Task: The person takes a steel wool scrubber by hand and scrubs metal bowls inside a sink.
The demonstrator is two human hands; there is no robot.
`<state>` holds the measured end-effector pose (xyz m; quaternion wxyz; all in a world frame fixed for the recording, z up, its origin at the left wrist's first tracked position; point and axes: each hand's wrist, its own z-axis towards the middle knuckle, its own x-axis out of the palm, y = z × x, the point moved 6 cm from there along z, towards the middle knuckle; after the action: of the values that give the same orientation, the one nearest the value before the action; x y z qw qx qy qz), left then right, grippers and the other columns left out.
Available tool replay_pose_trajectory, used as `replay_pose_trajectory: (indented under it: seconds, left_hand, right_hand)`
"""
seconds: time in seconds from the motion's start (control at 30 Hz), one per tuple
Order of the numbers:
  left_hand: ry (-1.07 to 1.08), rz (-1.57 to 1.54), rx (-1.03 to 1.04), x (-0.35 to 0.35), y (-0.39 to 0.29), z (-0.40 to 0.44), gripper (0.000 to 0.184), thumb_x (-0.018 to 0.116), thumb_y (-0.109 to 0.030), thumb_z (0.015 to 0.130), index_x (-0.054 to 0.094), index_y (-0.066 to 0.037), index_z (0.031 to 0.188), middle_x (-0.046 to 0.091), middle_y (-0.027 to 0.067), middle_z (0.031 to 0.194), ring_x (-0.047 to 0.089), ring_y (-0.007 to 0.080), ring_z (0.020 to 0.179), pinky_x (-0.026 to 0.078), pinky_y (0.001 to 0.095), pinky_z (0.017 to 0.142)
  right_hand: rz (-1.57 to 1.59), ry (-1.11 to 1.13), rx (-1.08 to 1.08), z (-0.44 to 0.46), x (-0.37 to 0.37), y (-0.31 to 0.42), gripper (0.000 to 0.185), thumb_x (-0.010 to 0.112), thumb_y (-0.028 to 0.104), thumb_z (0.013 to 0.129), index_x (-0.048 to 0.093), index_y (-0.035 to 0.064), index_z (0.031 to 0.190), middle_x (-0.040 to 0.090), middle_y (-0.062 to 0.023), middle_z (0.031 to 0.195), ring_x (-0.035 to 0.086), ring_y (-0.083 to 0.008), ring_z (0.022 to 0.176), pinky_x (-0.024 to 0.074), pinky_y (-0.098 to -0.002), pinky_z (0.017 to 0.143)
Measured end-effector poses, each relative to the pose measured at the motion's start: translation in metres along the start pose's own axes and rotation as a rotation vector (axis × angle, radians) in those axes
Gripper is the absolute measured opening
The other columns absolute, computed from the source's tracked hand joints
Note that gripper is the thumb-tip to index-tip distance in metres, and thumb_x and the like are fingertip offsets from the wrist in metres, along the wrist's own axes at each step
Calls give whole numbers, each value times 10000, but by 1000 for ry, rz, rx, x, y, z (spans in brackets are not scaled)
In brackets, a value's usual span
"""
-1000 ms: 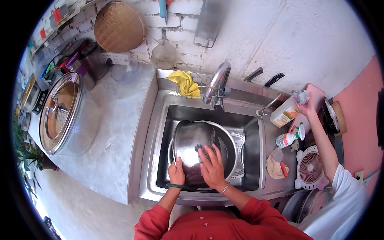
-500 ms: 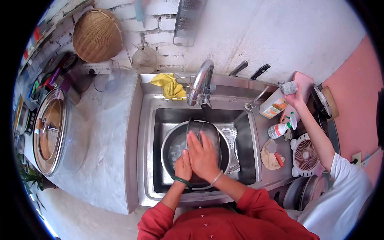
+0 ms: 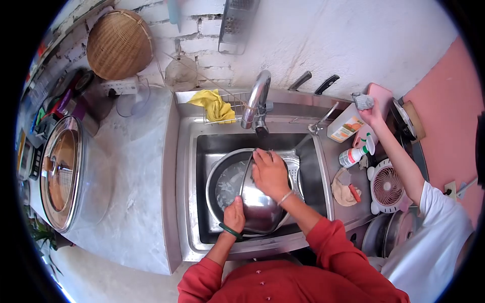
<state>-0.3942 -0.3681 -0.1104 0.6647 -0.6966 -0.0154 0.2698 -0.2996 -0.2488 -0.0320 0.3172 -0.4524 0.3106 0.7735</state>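
A shiny metal bowl [image 3: 258, 202] is tilted on its side inside a larger metal basin [image 3: 211, 194], its outer surface turned partly upward. My left hand [image 3: 234, 217] grips the bowl's near left edge, thumb along the rim. Across the bowl's far end lies my right hand [image 3: 270, 174], its fingers bent and pressed near the far rim. Something dark shows at those fingertips, too small to make out. Cloudy water with pale pieces or reflections [image 3: 230, 184] is visible in the basin, which stands in the steel sink [image 3: 202, 146].
The faucet [image 3: 257, 98] rises behind the basin. A yellow cloth [image 3: 214, 106] hangs over a wire rack. To the right are a spray bottle [image 3: 351, 156], a jug [image 3: 345, 123] and a fan [image 3: 388, 188]. Another person's hand [image 3: 373, 115] holds a grey bundle. A glass-lidded pot [image 3: 63, 171] stands left.
The bowl has turned so that its shiny outside shows. My right hand has moved up and right towards its far rim; my left hand has stayed at the near edge.
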Motion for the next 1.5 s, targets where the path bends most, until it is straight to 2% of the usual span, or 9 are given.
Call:
replay_pose_trajectory:
  seconds: [0.17,0.4,0.53,0.63,0.77,1.03,1.2,1.4,1.5]
  left_hand:
    - [45,-191,-89,4,-3,4,547,269,-310,979,517,63,664,499,231,562,474,361,512,360,442,528]
    - [-31,-36,-37,2,6,-1,629,230,-394,971,467,76,625,460,247,554,405,387,521,303,463,543]
    - [6,-58,-94,2,9,-2,577,239,-340,974,554,61,703,537,290,668,506,470,662,367,489,606]
    - [47,-67,-62,5,8,-3,576,237,-342,974,555,62,715,544,287,678,514,467,666,372,494,610]
    - [-99,-81,-94,-5,18,-3,590,259,-339,975,495,78,630,480,264,571,467,414,558,337,452,538]
    - [-115,-207,-181,-18,50,-5,624,231,-371,979,489,78,630,452,191,517,415,281,490,334,422,520]
    - [-178,-225,-192,-17,54,-18,609,250,-357,979,480,83,626,435,181,499,395,268,471,338,407,511]
    - [-169,-223,-127,-34,46,-7,591,253,-359,978,515,74,672,468,186,524,434,265,497,359,406,527]
    - [32,-152,-70,-27,38,3,500,300,-309,971,530,50,711,487,225,575,474,340,525,395,410,546]
  right_hand:
    - [13,35,-183,-85,-32,68,458,561,139,739,525,34,1183,445,-90,1260,411,-354,1129,345,-437,959]
    - [338,24,247,-16,5,-58,344,468,155,842,552,48,1159,492,-126,1229,433,-345,1110,343,-384,967]
    - [49,62,-157,-97,-33,62,453,541,145,759,527,113,1210,467,-77,1255,424,-340,1128,339,-454,967]
    - [62,-4,-183,-97,-30,50,472,554,138,731,541,138,1204,474,-80,1247,421,-331,1142,348,-458,957]
    - [712,0,395,-24,8,-57,351,404,142,894,527,101,1220,481,-136,1254,406,-349,1175,335,-387,976]
    - [130,140,-337,-106,-15,79,409,520,112,802,542,146,1210,473,-110,1260,414,-319,1171,333,-393,991]
    - [697,-30,328,-23,31,-29,360,502,104,821,575,147,1171,510,-120,1216,408,-331,1179,352,-399,973]
    - [214,35,-293,-84,-13,74,401,578,129,756,592,193,1152,517,-40,1210,427,-313,1155,339,-443,985]
    - [271,-15,-104,-47,-22,35,333,530,120,792,618,153,1112,538,-57,1175,445,-308,1123,348,-425,971]
